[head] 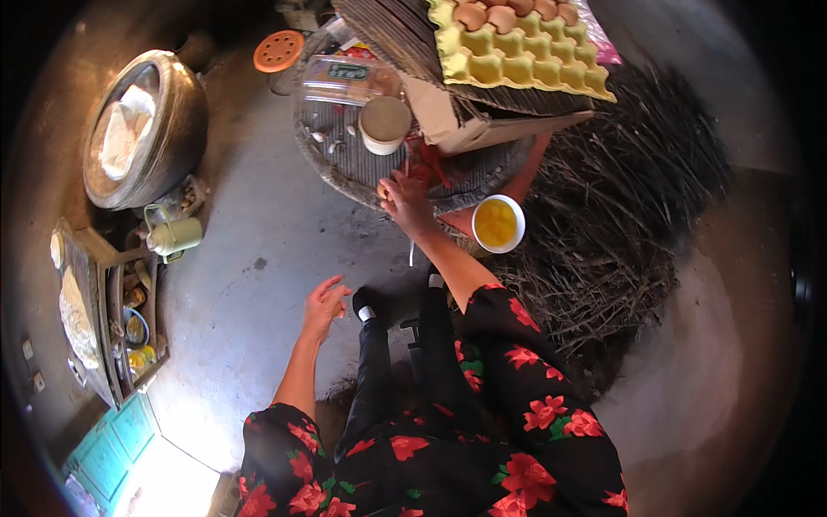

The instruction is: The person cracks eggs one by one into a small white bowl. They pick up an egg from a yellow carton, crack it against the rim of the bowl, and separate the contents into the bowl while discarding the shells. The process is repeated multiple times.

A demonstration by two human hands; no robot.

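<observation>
My right hand (410,205) is at the near rim of a round ridged table (336,165). Its fingers close around a brown egg (383,190), mostly hidden by them. My left hand (325,305) hangs over the floor with fingers bent and apart, nothing in it. To the right of my right forearm is a white bowl (496,224) of yellow liquid with rounded lumps like egg yolks. A yellow egg tray (526,48), with several brown eggs (501,19) at its far end, rests on a ridged board (394,39) above a cardboard box (446,116).
On the table are a lidded tub (385,125), garlic cloves (318,137) and a clear plastic food box (352,81). Dry twigs (614,194) are piled at right. An orange perforated lid (279,51), large jar (184,129), green thermos jug (174,235) and wooden cabinet (111,316) stand leftward.
</observation>
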